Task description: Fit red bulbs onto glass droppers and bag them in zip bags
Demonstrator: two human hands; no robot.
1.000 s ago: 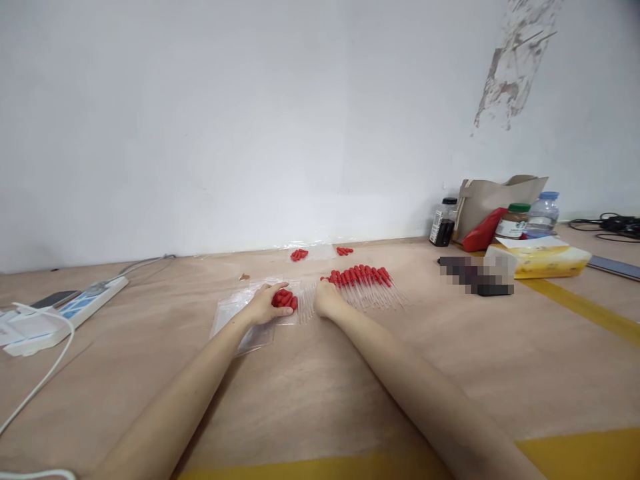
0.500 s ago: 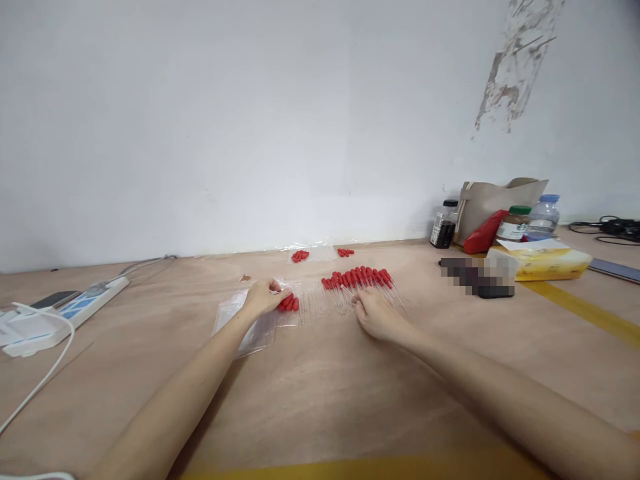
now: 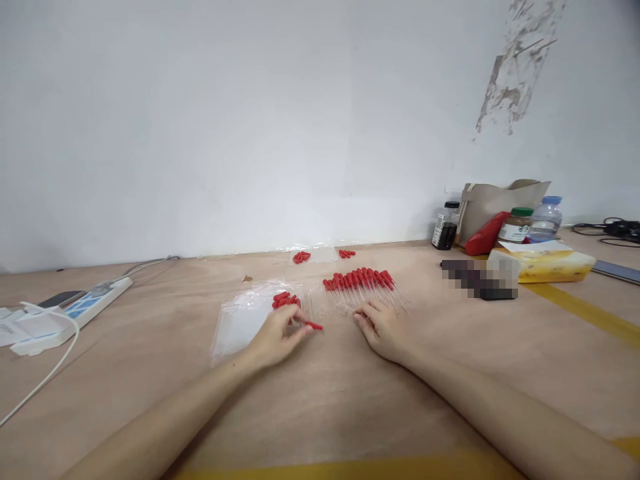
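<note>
A red rubber dropper bulb [image 3: 315,325] is pinched between the thumb and fingers of my left hand [image 3: 283,333], its free end pointing right. Just behind that hand, a small pile of red bulbs [image 3: 285,299] lies on clear plastic bags [image 3: 240,323]. My right hand [image 3: 383,328] rests low over the table with its thumb and fingers drawn together; whatever they hold is too small to make out. Beyond it lies a row of glass droppers with red bulbs fitted [image 3: 363,277]. Bare glass tubes [image 3: 317,304] lie between the pile and this row.
Two more groups of red bulbs [image 3: 301,257] lie near the wall on clear plastic. At left is a white power strip [image 3: 95,307] with a cable. To the right stand a dark bottle [image 3: 445,230], a beige bag [image 3: 500,200], a jar [image 3: 516,227] and a yellow tissue pack [image 3: 555,265].
My left hand has moved from the bulb pile toward me and right, bringing one red bulb with it. My right hand has shifted slightly toward me, away from the dropper row.
</note>
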